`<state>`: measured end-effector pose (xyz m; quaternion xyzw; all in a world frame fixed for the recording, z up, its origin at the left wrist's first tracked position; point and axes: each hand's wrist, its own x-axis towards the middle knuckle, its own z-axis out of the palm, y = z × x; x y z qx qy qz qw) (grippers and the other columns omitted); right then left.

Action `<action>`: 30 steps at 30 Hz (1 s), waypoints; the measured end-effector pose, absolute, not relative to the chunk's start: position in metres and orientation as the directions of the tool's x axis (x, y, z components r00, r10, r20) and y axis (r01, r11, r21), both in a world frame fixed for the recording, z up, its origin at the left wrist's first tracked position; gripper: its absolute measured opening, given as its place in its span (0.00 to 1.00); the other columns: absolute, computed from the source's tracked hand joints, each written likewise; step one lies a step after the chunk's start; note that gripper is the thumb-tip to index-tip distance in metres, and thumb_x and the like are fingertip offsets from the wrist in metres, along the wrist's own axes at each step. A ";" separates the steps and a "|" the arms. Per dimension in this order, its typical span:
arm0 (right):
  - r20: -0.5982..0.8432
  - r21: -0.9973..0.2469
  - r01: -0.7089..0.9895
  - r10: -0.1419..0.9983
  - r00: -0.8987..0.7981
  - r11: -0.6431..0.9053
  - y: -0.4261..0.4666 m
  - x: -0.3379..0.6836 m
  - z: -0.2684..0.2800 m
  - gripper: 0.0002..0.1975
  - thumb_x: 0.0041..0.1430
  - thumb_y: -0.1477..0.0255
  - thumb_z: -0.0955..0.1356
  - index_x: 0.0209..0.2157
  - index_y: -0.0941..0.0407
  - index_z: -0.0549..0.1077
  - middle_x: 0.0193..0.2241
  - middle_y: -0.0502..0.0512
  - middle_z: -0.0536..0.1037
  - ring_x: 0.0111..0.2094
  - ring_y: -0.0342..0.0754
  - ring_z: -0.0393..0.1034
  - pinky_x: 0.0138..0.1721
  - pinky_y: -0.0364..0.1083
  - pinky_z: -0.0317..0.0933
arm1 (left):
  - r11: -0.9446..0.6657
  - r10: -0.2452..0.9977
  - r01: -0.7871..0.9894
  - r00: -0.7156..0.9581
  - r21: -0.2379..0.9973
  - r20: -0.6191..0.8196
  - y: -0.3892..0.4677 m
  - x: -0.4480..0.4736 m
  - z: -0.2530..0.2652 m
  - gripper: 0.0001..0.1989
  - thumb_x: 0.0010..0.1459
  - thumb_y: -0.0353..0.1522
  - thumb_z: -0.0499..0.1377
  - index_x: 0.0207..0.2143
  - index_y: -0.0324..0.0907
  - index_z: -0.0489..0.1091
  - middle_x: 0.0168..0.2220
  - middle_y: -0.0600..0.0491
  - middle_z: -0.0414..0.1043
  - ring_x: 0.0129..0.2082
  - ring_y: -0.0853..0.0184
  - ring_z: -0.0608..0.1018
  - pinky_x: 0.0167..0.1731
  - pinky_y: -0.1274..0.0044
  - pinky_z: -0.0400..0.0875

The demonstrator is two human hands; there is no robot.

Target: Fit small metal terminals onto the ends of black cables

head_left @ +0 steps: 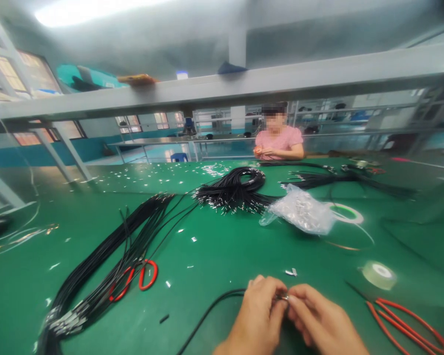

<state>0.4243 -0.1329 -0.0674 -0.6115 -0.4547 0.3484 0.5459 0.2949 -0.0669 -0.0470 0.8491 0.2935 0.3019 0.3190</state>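
My left hand (pixel 261 310) is closed round a black cable (pixel 216 301) near its end. The rest of the cable trails away to the left and down toward the near edge of the view. Close beside it, my right hand (pixel 316 315) pinches a small shiny metal piece (pixel 283 297) at the cable's tip; its exact kind is too small to tell. The fingertips of both hands almost meet there. Just beyond my fingers, small silvery pieces (pixel 291 272) lie on the green table (pixel 222 251).
Red-handled scissors (pixel 410 320) and a tape roll (pixel 379 274) lie right. Other red-handled scissors (pixel 148 274) lie by a black cable bundle (pixel 107 251) at left. Beyond are coiled cables (pixel 240 190), a plastic bag (pixel 303 211) and a white-green spool (pixel 346 213). A person (pixel 279 140) sits opposite, under a shelf (pixel 207 88).
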 end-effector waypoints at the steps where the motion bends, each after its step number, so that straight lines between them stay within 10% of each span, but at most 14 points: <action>1: 0.086 -0.977 0.213 0.936 0.341 0.012 -0.133 0.424 -0.068 0.21 0.56 0.49 0.64 0.28 0.54 0.71 0.18 0.47 0.70 0.16 0.42 0.61 0.15 0.38 0.55 | -0.629 0.684 0.317 0.660 0.710 0.311 -0.067 0.294 -0.048 0.11 0.55 0.20 0.52 0.37 0.38 0.70 0.34 0.48 0.75 0.35 0.62 0.73 0.41 0.68 0.65; 7: 0.345 -0.872 0.469 0.854 0.389 0.139 -0.134 0.416 -0.071 0.15 0.59 0.56 0.63 0.31 0.50 0.75 0.24 0.50 0.76 0.25 0.49 0.71 0.31 0.43 0.63 | -0.636 0.680 0.366 0.682 0.680 0.269 -0.065 0.294 -0.053 0.14 0.58 0.22 0.48 0.41 0.37 0.71 0.36 0.45 0.76 0.36 0.58 0.75 0.39 0.67 0.67; 13: -0.107 -0.991 0.045 0.952 0.287 -0.125 -0.129 0.417 -0.074 0.28 0.48 0.42 0.65 0.24 0.55 0.69 0.17 0.48 0.67 0.14 0.42 0.59 0.12 0.38 0.53 | -0.615 0.684 0.499 0.722 0.610 0.099 -0.067 0.297 -0.046 0.15 0.59 0.23 0.49 0.44 0.34 0.71 0.35 0.40 0.77 0.36 0.54 0.77 0.37 0.68 0.70; 18: 0.170 -0.948 0.313 0.926 0.339 0.059 -0.132 0.414 -0.075 0.18 0.56 0.52 0.64 0.30 0.53 0.72 0.20 0.49 0.72 0.20 0.45 0.65 0.22 0.41 0.61 | -0.603 0.668 0.426 0.732 0.674 0.135 -0.068 0.295 -0.048 0.13 0.60 0.25 0.49 0.42 0.36 0.71 0.34 0.43 0.76 0.34 0.58 0.77 0.36 0.71 0.70; 24: 0.109 -0.988 0.138 0.941 0.321 0.068 -0.134 0.420 -0.062 0.18 0.57 0.53 0.65 0.32 0.54 0.70 0.19 0.47 0.72 0.18 0.43 0.65 0.18 0.38 0.60 | -0.598 0.676 0.335 0.699 0.728 0.234 -0.069 0.290 -0.050 0.18 0.54 0.21 0.54 0.47 0.38 0.67 0.41 0.46 0.75 0.40 0.62 0.75 0.41 0.73 0.68; 30: 0.382 -0.807 0.571 0.871 0.309 0.151 -0.135 0.432 -0.072 0.19 0.56 0.50 0.62 0.28 0.50 0.73 0.19 0.49 0.76 0.19 0.47 0.71 0.20 0.39 0.66 | -0.744 0.583 0.365 0.764 0.559 0.276 -0.074 0.297 -0.046 0.11 0.60 0.23 0.52 0.33 0.38 0.74 0.34 0.47 0.78 0.36 0.62 0.77 0.42 0.73 0.67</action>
